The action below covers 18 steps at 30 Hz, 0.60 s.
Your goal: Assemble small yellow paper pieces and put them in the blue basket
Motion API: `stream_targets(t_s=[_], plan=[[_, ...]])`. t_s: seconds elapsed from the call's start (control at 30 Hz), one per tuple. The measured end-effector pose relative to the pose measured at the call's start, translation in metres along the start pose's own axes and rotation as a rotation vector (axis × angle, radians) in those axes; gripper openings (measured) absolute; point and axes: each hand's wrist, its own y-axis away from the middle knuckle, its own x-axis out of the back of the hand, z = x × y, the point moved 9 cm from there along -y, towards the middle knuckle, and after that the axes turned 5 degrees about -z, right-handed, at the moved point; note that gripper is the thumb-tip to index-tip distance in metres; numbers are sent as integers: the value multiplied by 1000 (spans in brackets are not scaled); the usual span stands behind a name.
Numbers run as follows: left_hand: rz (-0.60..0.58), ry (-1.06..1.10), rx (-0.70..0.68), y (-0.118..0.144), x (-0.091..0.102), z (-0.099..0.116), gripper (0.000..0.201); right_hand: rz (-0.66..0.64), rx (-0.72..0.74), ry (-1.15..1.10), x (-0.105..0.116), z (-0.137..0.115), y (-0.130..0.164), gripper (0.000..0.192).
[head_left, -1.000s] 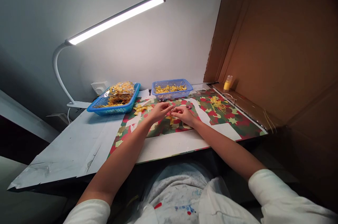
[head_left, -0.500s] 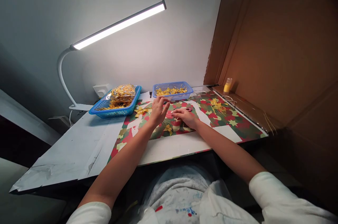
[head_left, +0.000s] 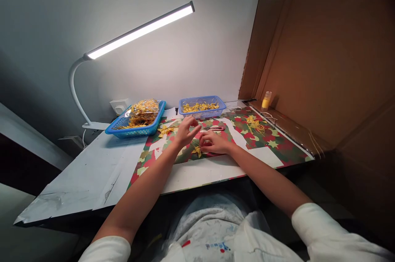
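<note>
My left hand (head_left: pixel 185 132) is raised over the camouflage-patterned board (head_left: pixel 268 156), fingers curled and thumb close to the index finger. What it pinches, if anything, is too small to make out. Just to its right, my right hand (head_left: pixel 213 142) hangs low with bent fingers drawn together toward the left hand. Below and between the two lies a yellow ribbon bow (head_left: pixel 196 151) with thin strands running up toward the fingers. A pink-handled cutting tool (head_left: pixel 218 128) lies right behind my right hand.
Behind the hands stands a lilac basket (head_left: pixel 202 116) of yellow pieces. A blue basket (head_left: pixel 132 131) with a plastic bag (head_left: pixel 145 106) is at left. Yellow strands (head_left: pixel 255 124) and a small bottle (head_left: pixel 266 100) are at right. A lit lamp (head_left: pixel 142 31) hangs overhead; cardboard (head_left: pixel 324 56) walls the right side.
My right hand has shifted slightly down and left, its fingers more bent, uncovering more of the pink-handled tool. My left hand's fingers have curled in, the hand dipping slightly.
</note>
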Motion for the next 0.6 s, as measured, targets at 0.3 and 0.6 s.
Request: stream_targets(t_s=[0.3, 0.6], plan=[[-523, 161, 123, 13, -53, -9, 30, 174, -210, -313, 19, 35, 1, 20], [-508, 303, 121, 11, -49, -6, 18, 253, -287, -643, 24, 55, 3, 38]])
